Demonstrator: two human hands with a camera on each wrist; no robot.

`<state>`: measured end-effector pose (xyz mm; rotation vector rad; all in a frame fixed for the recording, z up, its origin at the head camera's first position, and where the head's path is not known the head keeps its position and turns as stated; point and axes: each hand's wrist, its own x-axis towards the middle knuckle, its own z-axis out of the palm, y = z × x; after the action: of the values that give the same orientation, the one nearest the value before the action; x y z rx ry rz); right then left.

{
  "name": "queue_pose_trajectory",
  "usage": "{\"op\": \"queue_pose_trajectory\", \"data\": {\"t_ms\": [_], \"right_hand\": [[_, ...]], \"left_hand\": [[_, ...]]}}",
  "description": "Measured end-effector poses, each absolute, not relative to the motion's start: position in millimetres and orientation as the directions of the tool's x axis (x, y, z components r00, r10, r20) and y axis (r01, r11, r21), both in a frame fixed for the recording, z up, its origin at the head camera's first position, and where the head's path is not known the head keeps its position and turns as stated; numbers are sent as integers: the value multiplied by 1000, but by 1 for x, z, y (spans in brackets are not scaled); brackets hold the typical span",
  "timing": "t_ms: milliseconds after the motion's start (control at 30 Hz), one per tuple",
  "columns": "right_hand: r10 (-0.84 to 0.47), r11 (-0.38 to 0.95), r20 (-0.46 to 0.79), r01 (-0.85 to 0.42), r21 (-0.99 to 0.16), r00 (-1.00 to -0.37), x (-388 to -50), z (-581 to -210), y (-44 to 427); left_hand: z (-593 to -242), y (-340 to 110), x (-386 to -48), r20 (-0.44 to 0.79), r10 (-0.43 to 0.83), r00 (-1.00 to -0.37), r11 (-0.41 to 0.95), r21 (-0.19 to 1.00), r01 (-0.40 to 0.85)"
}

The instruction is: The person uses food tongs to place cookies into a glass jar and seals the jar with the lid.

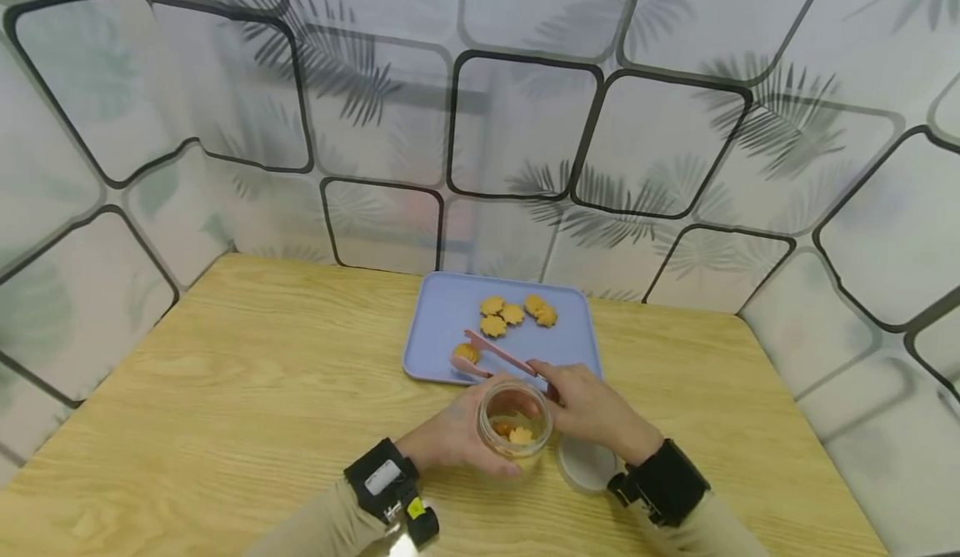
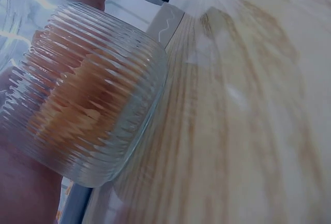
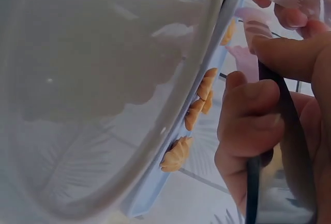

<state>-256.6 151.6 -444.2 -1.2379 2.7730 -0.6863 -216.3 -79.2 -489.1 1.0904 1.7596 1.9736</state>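
Observation:
My left hand [image 1: 461, 436] grips a ribbed glass jar [image 1: 489, 449], its mouth uncovered, with several cookies [image 1: 521, 435] inside; the left wrist view has the jar [image 2: 98, 94] close up. My right hand [image 1: 592, 407] holds pink-tipped tongs [image 1: 510, 358] with dark handles, reaching over the blue tray [image 1: 435, 290]. One cookie [image 1: 467, 352] lies between the tongs' spread tips; whether they touch it I cannot tell. In the right wrist view, fingers [image 3: 251, 115] curl round the dark handle [image 3: 289, 125].
Several flower-shaped cookies [image 1: 492, 326] lie farther back on the tray. A whitish round lid [image 1: 587, 464] sits on the wooden table [image 1: 262, 373] beside the jar, under my right wrist. A patterned curtain [image 1: 525, 132] surrounds the table's back and sides.

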Motion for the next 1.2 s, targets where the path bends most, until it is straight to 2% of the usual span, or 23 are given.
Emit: {"op": "queue_pose_trajectory", "data": {"t_ms": [233, 500, 700, 867, 1033, 1200], "right_hand": [[-713, 599, 161, -713, -365, -682, -256, -450, 150], [-678, 638, 159, -682, -358, -718, -253, -452, 151], [-635, 645, 109, -602, -470, -765, -244, -437, 164], [-597, 632, 90, -536, -560, -797, -221, -416, 186], [-568, 564, 183, -541, -624, -803, -184, -395, 211], [-581, 470, 349, -654, -593, -735, -155, -391, 230]], "left_hand": [[-489, -79, -215, 346, 645, -681, -208, 937, 279], [-490, -78, -216, 367, 644, -672, -234, 930, 284], [-491, -78, -216, 344, 652, -675, -235, 939, 251], [-489, -79, -216, 312, 658, -686, -212, 950, 228], [-488, -77, -215, 314, 655, -688, -203, 949, 240], [-487, -79, -215, 274, 659, -700, -170, 961, 216]]}}
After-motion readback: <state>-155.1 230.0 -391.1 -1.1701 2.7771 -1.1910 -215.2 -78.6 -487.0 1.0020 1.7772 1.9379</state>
